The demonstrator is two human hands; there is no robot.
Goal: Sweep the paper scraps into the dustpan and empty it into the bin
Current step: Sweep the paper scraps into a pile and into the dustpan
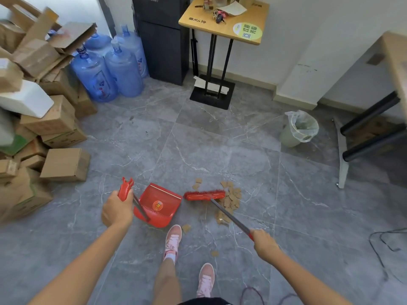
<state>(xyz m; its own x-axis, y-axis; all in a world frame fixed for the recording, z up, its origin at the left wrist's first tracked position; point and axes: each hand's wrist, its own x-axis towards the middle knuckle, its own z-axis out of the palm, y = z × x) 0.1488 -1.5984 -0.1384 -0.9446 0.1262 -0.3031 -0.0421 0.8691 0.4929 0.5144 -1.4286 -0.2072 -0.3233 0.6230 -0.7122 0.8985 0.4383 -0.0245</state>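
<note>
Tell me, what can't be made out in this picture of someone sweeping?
Head view, the only one:
- Inside of the bin: its crinkled clear liner and the angle hide any contents.
- How many paper scraps there are: the broom head covers part of the pile.
- Print on the yellow sticker: too small and blurred.
- Cardboard boxes: pile cut off by the left edge.
- Top end of the broom handle: wrapped in the right hand.

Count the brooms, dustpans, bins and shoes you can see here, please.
Broom: 1
Dustpan: 1
Bin: 1
Shoes: 2
Total: 5
</note>
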